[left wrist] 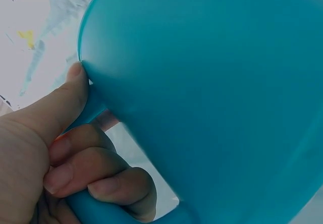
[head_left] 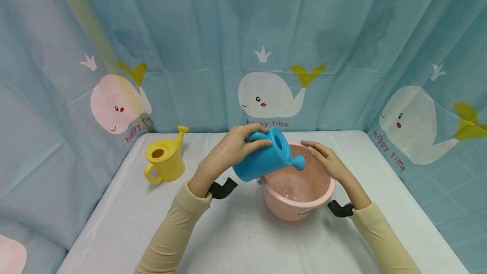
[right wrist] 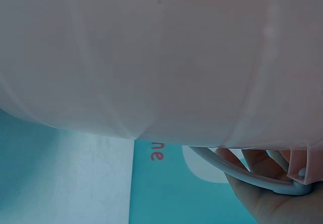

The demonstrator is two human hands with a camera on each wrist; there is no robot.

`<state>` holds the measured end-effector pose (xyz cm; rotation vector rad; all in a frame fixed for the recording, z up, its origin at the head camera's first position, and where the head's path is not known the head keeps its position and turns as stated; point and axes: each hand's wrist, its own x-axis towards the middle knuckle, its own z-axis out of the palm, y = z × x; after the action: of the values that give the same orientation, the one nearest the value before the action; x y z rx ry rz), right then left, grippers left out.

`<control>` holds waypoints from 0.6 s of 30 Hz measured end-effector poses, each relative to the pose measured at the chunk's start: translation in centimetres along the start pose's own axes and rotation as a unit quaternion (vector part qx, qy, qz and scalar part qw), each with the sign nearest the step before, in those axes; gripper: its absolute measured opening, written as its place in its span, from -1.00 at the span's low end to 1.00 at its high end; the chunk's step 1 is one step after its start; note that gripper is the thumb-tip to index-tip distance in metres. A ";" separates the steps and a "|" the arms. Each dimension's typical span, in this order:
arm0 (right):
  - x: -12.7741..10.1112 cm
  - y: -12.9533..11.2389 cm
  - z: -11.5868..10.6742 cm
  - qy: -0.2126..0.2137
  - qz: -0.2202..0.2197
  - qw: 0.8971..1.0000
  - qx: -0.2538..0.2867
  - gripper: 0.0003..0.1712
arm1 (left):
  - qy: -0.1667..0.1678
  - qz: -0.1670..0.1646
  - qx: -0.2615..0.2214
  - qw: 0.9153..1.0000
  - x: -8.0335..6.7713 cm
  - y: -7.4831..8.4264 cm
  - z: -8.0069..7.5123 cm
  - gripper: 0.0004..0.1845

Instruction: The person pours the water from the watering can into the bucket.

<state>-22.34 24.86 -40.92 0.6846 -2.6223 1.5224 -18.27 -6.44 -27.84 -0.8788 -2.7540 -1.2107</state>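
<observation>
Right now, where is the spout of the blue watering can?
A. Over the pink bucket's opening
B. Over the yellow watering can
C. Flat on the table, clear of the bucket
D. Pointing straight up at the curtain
A: the left hand tilts the blue watering can so its spout hangs over the pink bucket, whose rim the right hand rests on.

- The table (head_left: 243, 240) is covered in a smooth white cloth, with rounded far corners; a blue whale-print curtain hangs close behind its far edge and along both side edges.
- A yellow watering can (head_left: 164, 164) stands upright near the far left corner, its spout toward the far edge and its handle toward the near edge.
- A pink bucket (head_left: 300, 200) stands near the table's middle, slightly toward the right edge.
</observation>
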 end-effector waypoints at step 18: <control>0.0 -0.3 0.0 0.001 -0.002 1.000 0.004 -0.56 | 0.007 -0.004 -0.004 1.000 -0.1 -0.2 0.0 -0.60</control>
<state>-22.24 24.79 -40.68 0.6875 -2.6130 1.5332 -18.32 -6.56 -28.01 -0.8573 -2.7458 -1.2262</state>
